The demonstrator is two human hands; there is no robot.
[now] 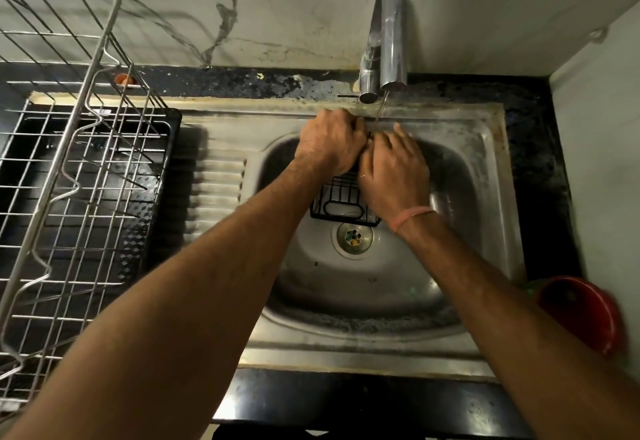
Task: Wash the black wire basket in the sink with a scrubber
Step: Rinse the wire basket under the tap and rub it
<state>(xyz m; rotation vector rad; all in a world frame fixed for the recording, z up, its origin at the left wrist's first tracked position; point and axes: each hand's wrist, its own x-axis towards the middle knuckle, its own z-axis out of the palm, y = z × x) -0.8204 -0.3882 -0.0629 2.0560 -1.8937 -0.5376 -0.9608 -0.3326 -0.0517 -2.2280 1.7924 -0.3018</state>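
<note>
Both hands cover the far end of the black wire basket [343, 202] over the steel sink [485, 149]; no scrubber visible. Left hand [330, 140] curls onto it, right hand [393, 168] grip unclear. Long axis runs tap-to-drain, tilted.

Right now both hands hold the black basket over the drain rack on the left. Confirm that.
Not quite. In the head view both hands, left hand and right hand, are on the black basket over the sink bowl, under the tap, not over the drain rack.

Head camera looks steeply down, close over the sink [485, 149].
</note>
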